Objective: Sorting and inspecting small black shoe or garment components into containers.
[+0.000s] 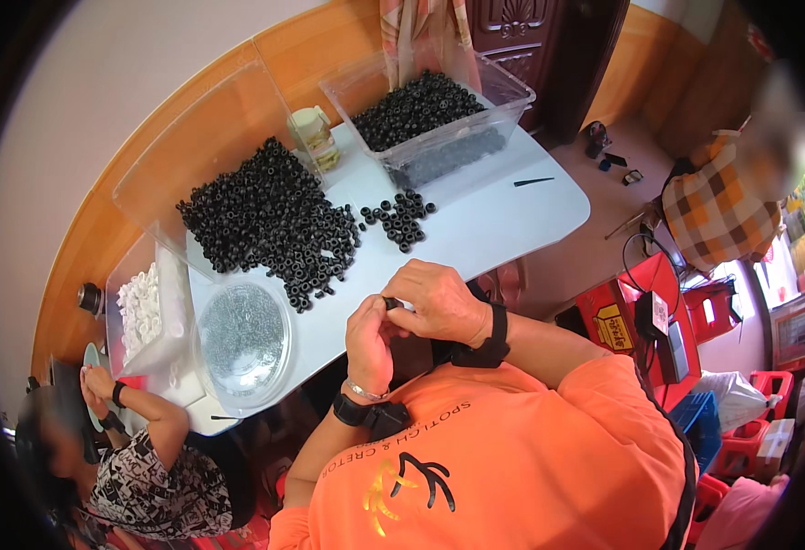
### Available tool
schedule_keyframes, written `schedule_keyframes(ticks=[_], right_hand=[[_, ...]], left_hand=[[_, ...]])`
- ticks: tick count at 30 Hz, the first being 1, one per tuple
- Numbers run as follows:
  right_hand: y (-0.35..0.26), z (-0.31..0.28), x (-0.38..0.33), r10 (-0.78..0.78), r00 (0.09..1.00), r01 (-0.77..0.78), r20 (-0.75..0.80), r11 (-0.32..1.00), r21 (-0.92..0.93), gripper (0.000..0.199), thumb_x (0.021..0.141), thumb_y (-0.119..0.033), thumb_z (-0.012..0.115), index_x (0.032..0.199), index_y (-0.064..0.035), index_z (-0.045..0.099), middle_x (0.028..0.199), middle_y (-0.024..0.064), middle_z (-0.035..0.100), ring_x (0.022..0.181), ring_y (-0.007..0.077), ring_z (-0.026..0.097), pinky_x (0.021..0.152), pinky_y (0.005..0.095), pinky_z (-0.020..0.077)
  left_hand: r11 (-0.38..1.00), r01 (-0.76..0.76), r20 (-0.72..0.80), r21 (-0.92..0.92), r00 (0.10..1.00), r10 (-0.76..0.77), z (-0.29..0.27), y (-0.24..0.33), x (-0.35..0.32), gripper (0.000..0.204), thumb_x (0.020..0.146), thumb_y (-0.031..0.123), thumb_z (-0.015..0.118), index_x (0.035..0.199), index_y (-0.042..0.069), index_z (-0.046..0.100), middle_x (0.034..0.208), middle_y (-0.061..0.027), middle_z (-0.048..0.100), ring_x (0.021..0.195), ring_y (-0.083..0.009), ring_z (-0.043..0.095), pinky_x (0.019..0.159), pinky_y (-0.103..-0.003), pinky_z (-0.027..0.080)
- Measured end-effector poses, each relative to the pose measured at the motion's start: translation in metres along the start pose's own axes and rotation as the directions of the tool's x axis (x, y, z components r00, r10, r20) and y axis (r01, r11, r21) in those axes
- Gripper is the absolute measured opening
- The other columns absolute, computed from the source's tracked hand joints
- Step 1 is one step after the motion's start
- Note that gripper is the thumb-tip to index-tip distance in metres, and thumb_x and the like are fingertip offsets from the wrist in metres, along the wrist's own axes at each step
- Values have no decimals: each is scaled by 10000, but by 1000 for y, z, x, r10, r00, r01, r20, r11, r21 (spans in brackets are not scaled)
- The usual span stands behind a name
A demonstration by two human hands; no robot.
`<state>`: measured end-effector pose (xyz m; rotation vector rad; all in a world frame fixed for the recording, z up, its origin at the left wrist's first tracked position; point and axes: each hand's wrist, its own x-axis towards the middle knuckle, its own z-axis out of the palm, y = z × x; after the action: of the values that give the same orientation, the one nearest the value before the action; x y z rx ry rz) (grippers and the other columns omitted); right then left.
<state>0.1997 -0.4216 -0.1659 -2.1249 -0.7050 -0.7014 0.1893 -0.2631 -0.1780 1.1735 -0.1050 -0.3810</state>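
Observation:
Close to my chest, at the table's near edge, my left hand (368, 346) and my right hand (439, 298) meet with fingers pinched together. Between their fingertips is a small black ring-shaped piece (391, 303), mostly covered by the fingers. Just beyond, a small cluster of black ring-shaped pieces (405, 220) lies on the white table (476, 215). A much larger heap of the same pieces (269, 215) spreads to the left, spilling from the open side of a clear plastic bin (159, 174).
Another clear bin (512, 101) of black pieces stands at the far side, near a lidded jar (313, 133). A round clear tray (245, 341) and a container of white pieces (141, 312) are left. A slim black tool (533, 181) lies right. People sit left (159, 486) and right (723, 206).

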Motion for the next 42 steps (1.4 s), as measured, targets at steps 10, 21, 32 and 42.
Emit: schedule_keyframes(ticks=[10, 21, 32, 42], right_hand=[[-8, -32, 54, -155, 950, 149, 271, 988, 44, 244, 776, -267, 736, 917, -77, 677, 856, 67, 659, 837, 277, 613, 739, 372, 506], [17, -113, 135, -64, 895, -47, -442, 971, -235, 279, 825, -193, 674, 1056, -38, 685, 1026, 125, 682, 931, 299, 637, 808, 399, 501], [55, -83, 46, 364, 932, -356, -2, 911, -210, 187, 828, -182, 650, 928, -34, 705, 852, 129, 690, 764, 281, 652, 681, 359, 490], [79, -57, 19, 537, 820, -433, 199, 808, -399, 217, 813, -208, 654, 964, -59, 704, 847, 118, 696, 798, 312, 655, 719, 402, 502]], left_hand=[[991, -89, 32, -100, 995, 92, 1, 28, 0, 313, 1041, 247, 379, 1041, -1, 569, 837, -81, 633, 747, -162, 622, 681, -276, 481], [984, -158, -87, -85, 985, 150, -51, 19, -13, 282, 1020, 237, 406, 1039, 19, 584, 831, -73, 629, 765, -181, 636, 679, -284, 499], [984, -173, -166, -42, 972, 164, -84, 15, -12, 271, 1012, 239, 423, 1009, 21, 584, 823, -62, 610, 742, -166, 600, 685, -281, 472], [989, -147, -65, 33, 987, 149, -78, 4, 22, 249, 1007, 190, 431, 996, 1, 593, 811, -81, 621, 718, -165, 608, 668, -285, 504]])
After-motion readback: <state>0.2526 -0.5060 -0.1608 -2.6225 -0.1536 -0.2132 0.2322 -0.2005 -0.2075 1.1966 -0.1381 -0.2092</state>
